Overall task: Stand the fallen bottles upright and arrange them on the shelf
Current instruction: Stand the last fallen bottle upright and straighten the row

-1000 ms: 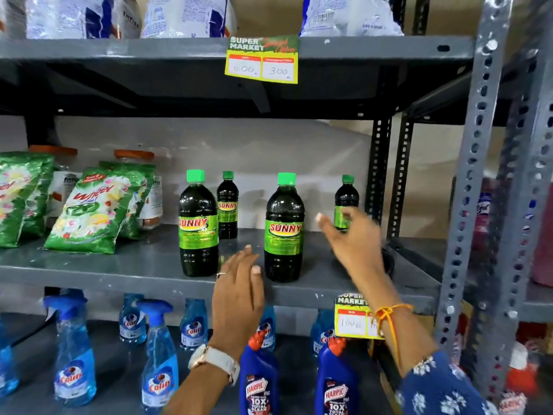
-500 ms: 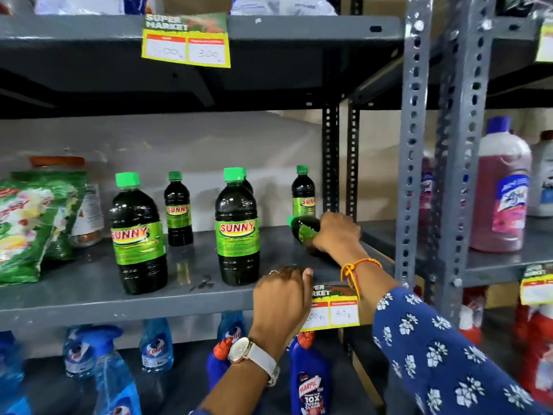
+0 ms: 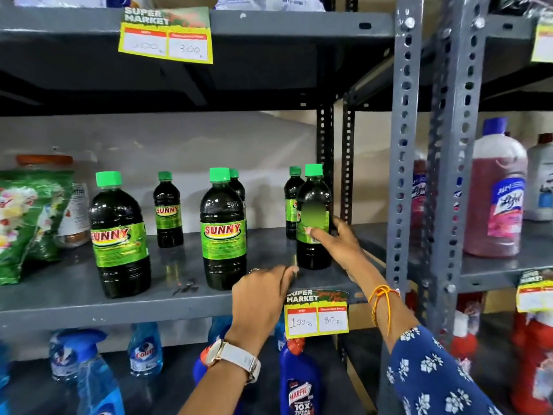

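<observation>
On the grey middle shelf (image 3: 74,298) stand dark Sunny bottles with green caps: a large one (image 3: 119,235), a small one (image 3: 167,209) behind it, another large one (image 3: 223,229) with a small bottle (image 3: 237,184) half hidden behind, and a small one (image 3: 291,202) at the back right. My right hand (image 3: 338,244) grips the lower part of a further bottle (image 3: 314,211), which stands upright near the shelf's right end. My left hand (image 3: 263,292) rests on the shelf's front edge, holding nothing.
Green detergent bags (image 3: 27,223) and a jar fill the shelf's left end. Price tags hang on the shelf edges (image 3: 317,316). Grey slotted uprights (image 3: 404,175) stand just right of the held bottle. Blue spray bottles (image 3: 143,351) and Harpic bottles (image 3: 299,384) sit below; pink cleaner (image 3: 496,190) stands on the right rack.
My right hand reached to a bottle lying at the shelf's right end, took hold of it and tipped it upright. My left hand moved right along the shelf's front edge.
</observation>
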`<state>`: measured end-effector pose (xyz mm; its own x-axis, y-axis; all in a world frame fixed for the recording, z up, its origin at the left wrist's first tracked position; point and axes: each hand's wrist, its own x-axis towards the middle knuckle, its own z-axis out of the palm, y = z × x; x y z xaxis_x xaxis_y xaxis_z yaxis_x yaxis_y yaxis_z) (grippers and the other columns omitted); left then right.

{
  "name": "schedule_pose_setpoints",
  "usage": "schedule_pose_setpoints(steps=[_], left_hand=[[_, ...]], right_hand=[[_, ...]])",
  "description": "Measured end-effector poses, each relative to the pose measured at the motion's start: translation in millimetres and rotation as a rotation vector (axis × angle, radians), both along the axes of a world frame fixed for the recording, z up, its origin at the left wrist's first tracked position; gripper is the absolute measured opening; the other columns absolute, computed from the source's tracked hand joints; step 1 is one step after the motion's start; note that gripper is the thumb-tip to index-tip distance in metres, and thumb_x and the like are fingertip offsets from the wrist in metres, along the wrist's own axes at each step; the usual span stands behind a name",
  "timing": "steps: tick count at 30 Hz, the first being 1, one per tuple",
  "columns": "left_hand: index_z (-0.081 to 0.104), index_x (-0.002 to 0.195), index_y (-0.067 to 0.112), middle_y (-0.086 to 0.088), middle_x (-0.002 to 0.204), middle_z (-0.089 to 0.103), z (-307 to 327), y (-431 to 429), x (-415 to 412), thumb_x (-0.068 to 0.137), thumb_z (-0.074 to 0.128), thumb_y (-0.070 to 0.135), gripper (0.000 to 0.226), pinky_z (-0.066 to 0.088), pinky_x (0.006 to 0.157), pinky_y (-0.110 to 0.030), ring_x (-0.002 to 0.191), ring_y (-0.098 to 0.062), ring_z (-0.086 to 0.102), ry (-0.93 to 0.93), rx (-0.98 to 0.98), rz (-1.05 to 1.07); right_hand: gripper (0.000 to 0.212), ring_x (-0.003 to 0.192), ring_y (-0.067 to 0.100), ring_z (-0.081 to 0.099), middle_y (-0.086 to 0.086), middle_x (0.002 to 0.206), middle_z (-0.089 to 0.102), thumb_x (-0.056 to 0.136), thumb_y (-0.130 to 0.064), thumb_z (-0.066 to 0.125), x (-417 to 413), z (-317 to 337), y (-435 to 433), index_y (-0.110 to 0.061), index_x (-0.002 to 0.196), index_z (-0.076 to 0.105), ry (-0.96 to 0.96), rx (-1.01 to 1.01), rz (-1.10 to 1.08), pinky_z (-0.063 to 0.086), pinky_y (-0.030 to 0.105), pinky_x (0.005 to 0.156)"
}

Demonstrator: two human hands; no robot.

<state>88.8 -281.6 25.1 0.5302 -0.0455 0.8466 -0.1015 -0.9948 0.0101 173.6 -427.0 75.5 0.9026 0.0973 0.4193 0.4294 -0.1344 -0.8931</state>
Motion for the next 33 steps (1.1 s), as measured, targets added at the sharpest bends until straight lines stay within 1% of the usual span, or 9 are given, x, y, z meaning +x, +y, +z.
schedule_pose_setpoints(steps=[5, 10, 13, 16, 20, 22, 26, 29, 33], left_hand=[[0.059, 0.054, 0.019, -0.001, 0.038, 0.052, -3.5, -0.3, 1.5, 0.085, 0.059, 0.039, 0.037, 0.019, 0.037, -0.018, 0.030, -0.023, 0.048, -0.043, -0.004, -0.014], [0.056, 0.053, 0.018, -0.002, 0.037, 0.050, -3.4, -1.0, 0.9, 0.086, 0.040, 0.045, 0.046, 0.013, 0.039, -0.016, 0.029, -0.024, 0.046, -0.067, -0.018, -0.024], [0.056, 0.053, 0.018, -0.002, 0.037, 0.051, -3.0, 0.4, 0.4, 0.086, 0.052, 0.044, 0.042, -0.002, 0.044, -0.013, 0.030, -0.025, 0.047, -0.064, -0.013, -0.033], [0.056, 0.054, 0.018, -0.001, 0.037, 0.050, -3.4, 1.1, 0.9, 0.084, 0.064, 0.038, 0.037, -0.001, 0.047, -0.011, 0.029, -0.025, 0.046, -0.059, -0.015, -0.054], [0.054, 0.054, 0.019, 0.000, 0.037, 0.050, -2.8, -0.1, -1.3, 0.088, 0.042, 0.045, 0.045, -0.002, 0.042, -0.013, 0.029, -0.023, 0.045, -0.047, -0.049, -0.065], [0.054, 0.054, 0.019, 0.000, 0.037, 0.050, -3.5, -0.4, -0.9, 0.088, 0.044, 0.044, 0.043, -0.001, 0.043, -0.012, 0.029, -0.022, 0.045, -0.050, -0.051, -0.074], [0.056, 0.054, 0.018, 0.000, 0.037, 0.049, -3.9, -0.8, 1.2, 0.083, 0.053, 0.041, 0.037, 0.009, 0.038, -0.015, 0.029, -0.022, 0.045, -0.051, -0.047, -0.049], [0.057, 0.055, 0.017, 0.000, 0.036, 0.048, -4.4, -1.6, 1.9, 0.085, 0.056, 0.038, 0.037, 0.013, 0.039, -0.016, 0.028, -0.022, 0.043, -0.066, -0.052, -0.059], [0.059, 0.057, 0.015, -0.001, 0.037, 0.048, -5.0, -2.0, 2.1, 0.084, 0.065, 0.032, 0.032, 0.004, 0.042, -0.012, 0.028, -0.022, 0.043, -0.064, -0.058, -0.058]], right_hand=[[0.083, 0.101, 0.019, 0.060, -0.002, 0.100, 0.062, 0.050, -0.032, 0.088, 0.2, -2.4, 2.2, -0.013, 0.117, 0.043, -0.040, -0.156, -0.061, 0.048, 0.036, 0.091], [0.068, 0.104, 0.023, 0.053, 0.002, 0.101, 0.056, 0.069, -0.004, 0.073, -4.9, -1.0, -2.4, -0.010, 0.124, 0.033, 0.032, -0.093, -0.005, 0.042, 0.032, 0.088], [0.080, 0.108, 0.023, 0.053, 0.007, 0.113, 0.056, 0.066, -0.010, 0.080, -3.3, -0.9, 0.0, -0.009, 0.127, 0.028, 0.037, -0.077, 0.028, 0.041, 0.033, 0.094], [0.072, 0.105, 0.022, 0.056, 0.007, 0.111, 0.059, 0.066, -0.008, 0.080, -3.5, -2.1, 1.0, -0.011, 0.122, 0.036, 0.032, -0.087, 0.029, 0.044, 0.034, 0.092], [0.054, 0.104, 0.020, 0.053, 0.007, 0.113, 0.060, 0.073, -0.005, 0.070, -4.3, -2.2, -1.8, -0.015, 0.120, 0.047, 0.054, -0.064, 0.066, 0.040, 0.029, 0.089], [0.052, 0.107, 0.021, 0.054, 0.008, 0.116, 0.061, 0.073, -0.006, 0.072, -2.9, -2.4, -1.5, -0.015, 0.119, 0.050, 0.052, -0.061, 0.075, 0.041, 0.030, 0.091], [0.080, 0.110, 0.020, 0.056, 0.003, 0.115, 0.059, 0.061, -0.015, 0.085, 0.8, -5.2, 0.1, -0.011, 0.128, 0.040, 0.006, -0.051, 0.043, 0.042, 0.033, 0.097], [0.104, 0.121, 0.024, 0.051, 0.009, 0.130, 0.056, 0.059, -0.014, 0.085, 4.3, -5.8, -0.5, -0.013, 0.142, 0.021, 0.031, -0.032, 0.058, 0.036, 0.044, 0.108], [0.102, 0.122, 0.025, 0.051, 0.011, 0.133, 0.055, 0.064, -0.014, 0.082, 5.3, -5.6, -0.7, -0.015, 0.143, 0.018, 0.064, -0.010, 0.102, 0.034, 0.047, 0.110]])
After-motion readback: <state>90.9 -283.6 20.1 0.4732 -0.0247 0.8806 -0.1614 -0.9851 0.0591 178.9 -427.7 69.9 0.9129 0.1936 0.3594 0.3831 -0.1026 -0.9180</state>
